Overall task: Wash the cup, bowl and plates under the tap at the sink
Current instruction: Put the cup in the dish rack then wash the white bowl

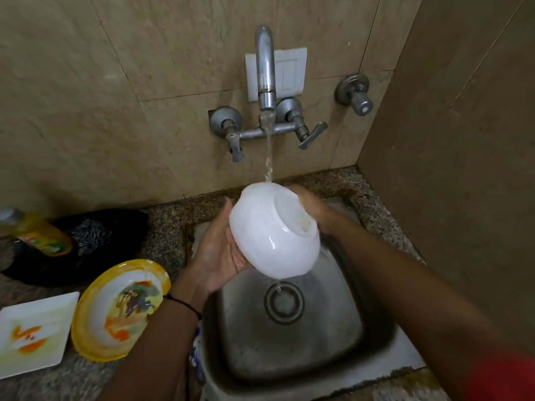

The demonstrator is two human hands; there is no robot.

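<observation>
A white bowl is held upside down and tilted over the steel sink, its foot ring facing me. Water runs from the tap onto the bowl's far rim and drips off its lower edge toward the drain. My left hand cups the bowl's left side from below. My right hand grips the bowl's far right side, partly hidden behind it. A round yellow-rimmed plate and a square white plate lie on the counter at the left. No cup is in view.
A yellow dish-soap bottle lies on a black cloth or scrubber at the back left. Two tap levers and a separate valve stick out of the tiled wall. A side wall stands close on the right.
</observation>
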